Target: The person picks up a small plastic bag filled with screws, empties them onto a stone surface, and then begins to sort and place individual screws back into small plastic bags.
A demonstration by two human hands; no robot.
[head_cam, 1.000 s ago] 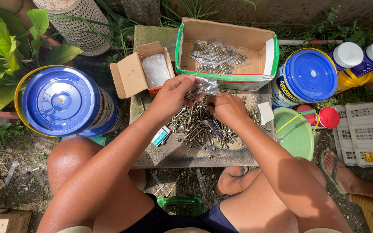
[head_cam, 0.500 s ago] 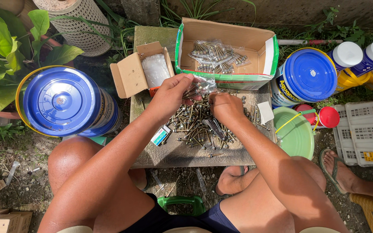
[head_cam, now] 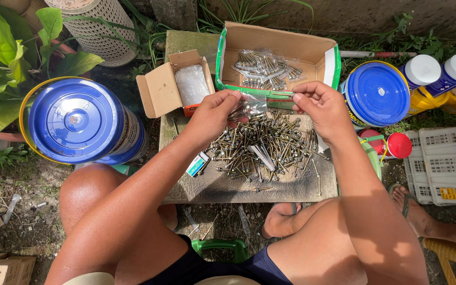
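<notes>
Holding a small clear bag (head_cam: pixel 253 104) stretched betw. both grips: left hand (head_cam: pixel 215 113) & right hand (head_cam: pixel 320 108) pinch opposite ends, long axis left-right, above screw pile (head_cam: pixel 262 148) on table (head_cam: pixel 249 184).

We have one view only — worn on the head, looking steeply down, close over the knees and low board (head_cam: pixel 249 184).

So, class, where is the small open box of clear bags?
The small box sits left of the big box, above the left hand.

arms: bare, sleeveless | shorts (head_cam: pixel 222 272): dark navy | knees, feet: bare
</notes>
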